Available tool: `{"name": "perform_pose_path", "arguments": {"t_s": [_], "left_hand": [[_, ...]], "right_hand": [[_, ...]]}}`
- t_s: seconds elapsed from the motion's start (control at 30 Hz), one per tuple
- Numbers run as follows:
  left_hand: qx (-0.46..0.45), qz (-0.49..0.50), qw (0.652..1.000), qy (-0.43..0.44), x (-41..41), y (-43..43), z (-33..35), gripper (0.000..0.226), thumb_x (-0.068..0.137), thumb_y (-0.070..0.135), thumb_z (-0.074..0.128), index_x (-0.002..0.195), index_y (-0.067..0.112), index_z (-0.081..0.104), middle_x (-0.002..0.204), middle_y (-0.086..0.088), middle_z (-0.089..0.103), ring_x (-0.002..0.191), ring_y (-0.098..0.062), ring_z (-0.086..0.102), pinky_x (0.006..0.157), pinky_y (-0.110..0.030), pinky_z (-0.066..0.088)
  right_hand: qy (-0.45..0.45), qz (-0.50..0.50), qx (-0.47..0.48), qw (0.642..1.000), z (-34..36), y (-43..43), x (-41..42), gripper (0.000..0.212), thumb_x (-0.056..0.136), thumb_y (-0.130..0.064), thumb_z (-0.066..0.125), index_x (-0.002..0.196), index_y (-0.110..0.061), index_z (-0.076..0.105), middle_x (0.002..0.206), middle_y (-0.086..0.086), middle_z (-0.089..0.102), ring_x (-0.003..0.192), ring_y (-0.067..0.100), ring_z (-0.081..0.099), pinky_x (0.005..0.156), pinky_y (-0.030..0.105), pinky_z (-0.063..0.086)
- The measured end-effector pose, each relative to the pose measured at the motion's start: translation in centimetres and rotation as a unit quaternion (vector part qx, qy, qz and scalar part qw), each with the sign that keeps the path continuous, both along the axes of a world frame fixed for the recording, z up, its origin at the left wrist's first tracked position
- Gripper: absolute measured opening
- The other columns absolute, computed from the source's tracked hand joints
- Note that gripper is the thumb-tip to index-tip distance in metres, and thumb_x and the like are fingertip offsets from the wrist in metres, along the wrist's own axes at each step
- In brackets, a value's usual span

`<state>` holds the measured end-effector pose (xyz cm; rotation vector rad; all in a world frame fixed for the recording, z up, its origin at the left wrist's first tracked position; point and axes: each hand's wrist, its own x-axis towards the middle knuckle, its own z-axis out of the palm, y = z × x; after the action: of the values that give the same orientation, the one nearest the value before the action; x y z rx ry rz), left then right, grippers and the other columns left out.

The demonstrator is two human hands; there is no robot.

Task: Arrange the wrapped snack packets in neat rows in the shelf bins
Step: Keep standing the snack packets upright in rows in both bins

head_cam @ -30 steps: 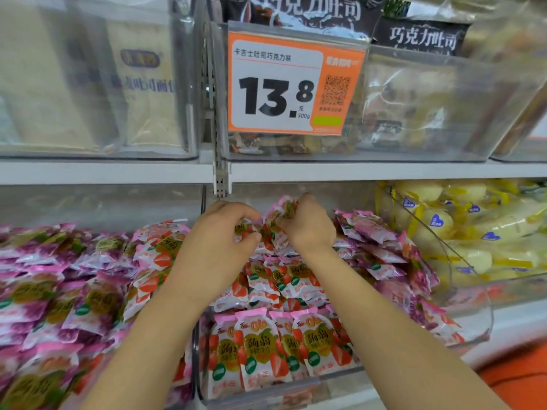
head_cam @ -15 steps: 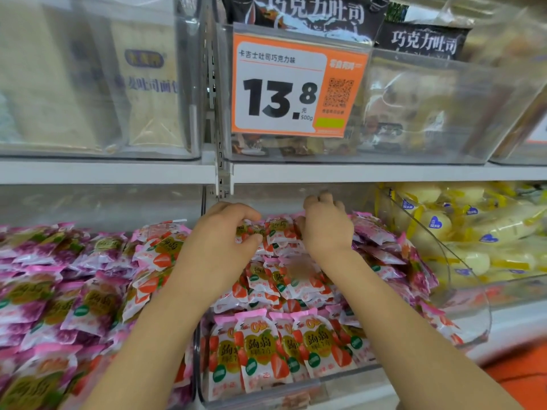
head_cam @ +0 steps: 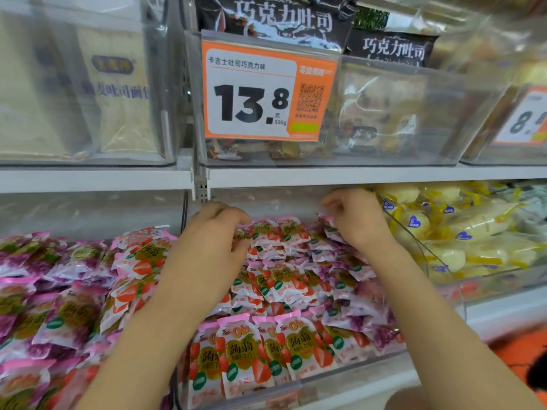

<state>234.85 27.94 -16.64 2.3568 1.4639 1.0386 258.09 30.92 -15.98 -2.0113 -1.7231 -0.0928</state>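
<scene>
Working the far row of the bin [head_cam: 426, 261], the left hand [head_cam: 216, 236] pinched a packet [head_cam: 243, 234], while the grip of the right hand [head_cam: 358, 221] I could not tell, and next the packet likely needed tucking into line.

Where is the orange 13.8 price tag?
In the head view the price tag sits upper centre, on the front of the clear upper-shelf bin, just below the black bags and above the left hand.

Free to reach in over the packets [head_cam: 278, 279], beneath the shelf board [head_cam: 355, 176], far back. Hemmed right by the clear bin wall [head_cam: 426, 258], left by the dark divider [head_cam: 184, 214].
</scene>
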Motion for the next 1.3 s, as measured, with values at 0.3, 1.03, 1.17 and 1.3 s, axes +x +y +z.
{"name": "perform_pose_path", "arguments": {"t_s": [0.3, 1.03, 1.17, 1.3], "left_hand": [[-0.015, -0.057, 0.998, -0.001, 3.4, -0.7, -0.6, 0.031, 0.089, 0.018, 0.059, 0.119, 0.024, 0.059, 0.11, 0.014, 0.042, 0.112, -0.008, 0.047, 0.096, -0.015, 0.031], [-0.029, -0.07, 0.997, -0.005, 4.2, -0.7, -1.3, 0.032, 0.09, 0.022, 0.058, 0.122, 0.027, 0.057, 0.11, 0.016, 0.04, 0.101, 0.002, 0.037, 0.09, -0.009, 0.024], [-0.043, -0.075, 0.996, -0.013, 4.2, -0.8, -1.4, 0.032, 0.09, 0.022, 0.058, 0.121, 0.028, 0.056, 0.115, 0.015, 0.043, 0.104, 0.003, 0.036, 0.09, -0.007, 0.021], [-0.053, -0.073, 0.996, -0.016, 4.2, -0.8, -1.3, 0.032, 0.091, 0.022, 0.057, 0.122, 0.028, 0.056, 0.118, 0.014, 0.044, 0.104, 0.002, 0.039, 0.09, -0.009, 0.024]], "right_hand": [[-0.206, 0.046, -0.218, 0.953, -2.0, -1.0, -0.3, 0.069, 0.07, -0.067, 0.062, 0.117, -0.017, 0.061, 0.123, 0.002, 0.056, 0.124, 0.027, 0.041, 0.102, 0.041, 0.035], [-0.105, -0.074, -0.056, 0.99, -2.1, -2.3, -0.8, 0.015, 0.087, -0.015, 0.054, 0.095, -0.004, 0.061, 0.11, 0.013, 0.056, 0.099, 0.031, 0.057, 0.071, 0.033, 0.044], [-0.11, -0.068, -0.072, 0.989, -1.9, -2.4, -0.8, 0.012, 0.088, -0.02, 0.056, 0.085, -0.008, 0.054, 0.112, 0.013, 0.054, 0.101, 0.03, 0.055, 0.068, 0.033, 0.043], [-0.129, -0.055, -0.103, 0.985, -2.5, -2.3, -0.9, 0.035, 0.089, -0.034, 0.057, 0.105, -0.002, 0.06, 0.118, 0.012, 0.05, 0.115, 0.031, 0.045, 0.085, 0.039, 0.048]]}}
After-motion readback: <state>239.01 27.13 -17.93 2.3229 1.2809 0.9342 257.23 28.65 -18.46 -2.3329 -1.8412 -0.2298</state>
